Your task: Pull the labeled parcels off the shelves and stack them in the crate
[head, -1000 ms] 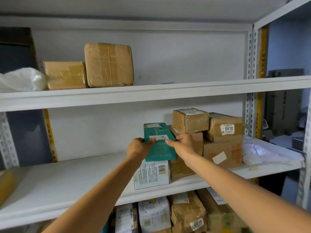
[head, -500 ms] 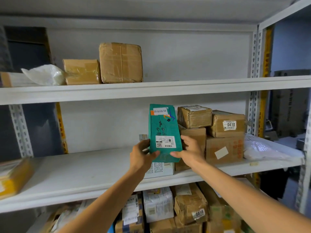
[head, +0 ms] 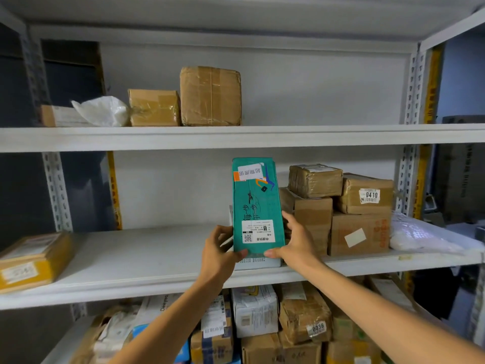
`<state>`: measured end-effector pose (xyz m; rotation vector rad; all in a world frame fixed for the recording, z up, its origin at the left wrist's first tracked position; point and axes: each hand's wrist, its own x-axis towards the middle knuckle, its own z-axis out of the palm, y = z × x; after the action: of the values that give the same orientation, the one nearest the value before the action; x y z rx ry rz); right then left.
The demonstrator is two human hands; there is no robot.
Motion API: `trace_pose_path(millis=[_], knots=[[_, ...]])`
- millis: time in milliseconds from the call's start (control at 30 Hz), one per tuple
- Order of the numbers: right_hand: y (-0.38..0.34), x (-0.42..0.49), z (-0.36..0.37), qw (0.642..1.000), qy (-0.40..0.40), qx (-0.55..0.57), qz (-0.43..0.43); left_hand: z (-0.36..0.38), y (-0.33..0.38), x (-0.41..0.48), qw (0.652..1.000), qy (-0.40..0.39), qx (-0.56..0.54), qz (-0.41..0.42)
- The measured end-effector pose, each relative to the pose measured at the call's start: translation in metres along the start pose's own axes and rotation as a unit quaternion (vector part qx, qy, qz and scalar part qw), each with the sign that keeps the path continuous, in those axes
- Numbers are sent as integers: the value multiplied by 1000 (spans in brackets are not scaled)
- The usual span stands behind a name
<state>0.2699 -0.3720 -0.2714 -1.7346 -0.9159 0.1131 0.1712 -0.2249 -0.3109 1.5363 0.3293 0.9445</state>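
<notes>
A flat teal parcel (head: 257, 203) with white labels stands upright in front of the middle shelf (head: 157, 274), its printed face toward me. My left hand (head: 219, 254) grips its lower left edge and my right hand (head: 295, 243) grips its lower right edge, thumbs on the front. Behind its base a white labeled box (head: 258, 262) sits on the shelf. No crate is in view.
Brown taped boxes (head: 338, 208), one marked 0410, stack to the right, with a white plastic bag (head: 420, 237) beyond. A yellow parcel (head: 34, 261) lies at the shelf's left end. The top shelf holds two brown boxes (head: 189, 101) and a white bag. Several parcels crowd the bottom shelf (head: 262, 321).
Both hands have lifted the teal parcel off the white box and tipped it upright, its face now turned toward me. The view has shifted so the shelf contents sit further right.
</notes>
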Motion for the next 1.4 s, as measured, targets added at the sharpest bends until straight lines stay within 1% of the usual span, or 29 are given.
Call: trace_pose_path(millis=[233,567,667,733,867,933,1033,1167,1233,1300,1400], knots=[[15,-11,-1,1000,-6,-4,7,3,-6,-17,1000,-27,9,-3],[45,-32,-47,997,56,-43,-13,53,-18,-34,997,-74,19,22],[54,-45,-71,996,71,-45,-16,75,-26,-38,993,-109,34,32],[61,-56,-88,994,95,-46,-4,94,-28,-42,988,-143,45,46],[75,-84,-134,981,175,-81,21,148,-20,-48,966,-224,68,108],[78,-104,-165,973,213,-88,27,183,-12,-58,954,-271,53,114],[85,-149,-215,951,288,-106,39,247,-6,-79,929,-354,22,110],[90,-233,-273,904,402,-124,76,336,-3,-138,885,-451,-42,105],[86,-281,-297,873,450,-161,96,377,2,-179,858,-501,-70,88],[79,-331,-317,832,504,-199,124,414,10,-224,818,-562,-92,81],[72,-400,-343,770,575,-222,165,456,29,-291,759,-635,-123,73]])
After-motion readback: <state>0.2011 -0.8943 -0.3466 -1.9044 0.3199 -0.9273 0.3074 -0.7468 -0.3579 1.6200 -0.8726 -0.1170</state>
